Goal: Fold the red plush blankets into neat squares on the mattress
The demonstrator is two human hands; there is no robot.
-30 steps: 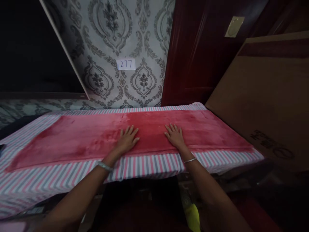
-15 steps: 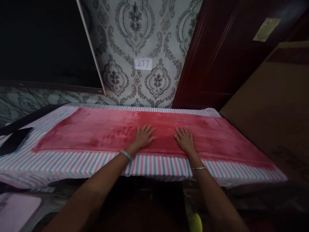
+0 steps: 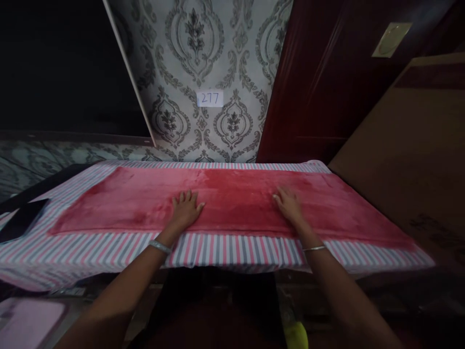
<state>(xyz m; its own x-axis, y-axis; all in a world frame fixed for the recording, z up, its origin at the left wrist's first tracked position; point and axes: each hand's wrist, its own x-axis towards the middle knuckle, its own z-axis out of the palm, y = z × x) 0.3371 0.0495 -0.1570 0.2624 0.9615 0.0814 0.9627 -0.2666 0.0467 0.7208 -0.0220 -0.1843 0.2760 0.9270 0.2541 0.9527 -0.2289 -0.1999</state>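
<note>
A long plush red-pink cloth point(image 3: 232, 203) is spread out over a striped tablecloth point(image 3: 225, 249). My left hand point(image 3: 186, 209) rests flat on the plush cloth, left of its middle, with fingers spread. To the right of the middle, my right hand point(image 3: 288, 203) also lies on the cloth, fingers stretched out and slightly blurred. Neither hand holds anything. Darker and lighter streaks mark the pile around both hands. Each wrist wears a silver bangle.
A black phone-like slab point(image 3: 22, 220) lies on the tablecloth at the left. Behind hangs a dark screen point(image 3: 69, 68). A large cardboard box point(image 3: 407, 160) stands against the right end. Below the front edge are a pinkish panel point(image 3: 32, 322) and something yellow-green point(image 3: 296, 335).
My hands have slid apart over the cloth: the left one leftward, the right one a little rightward. The view has shifted slightly.
</note>
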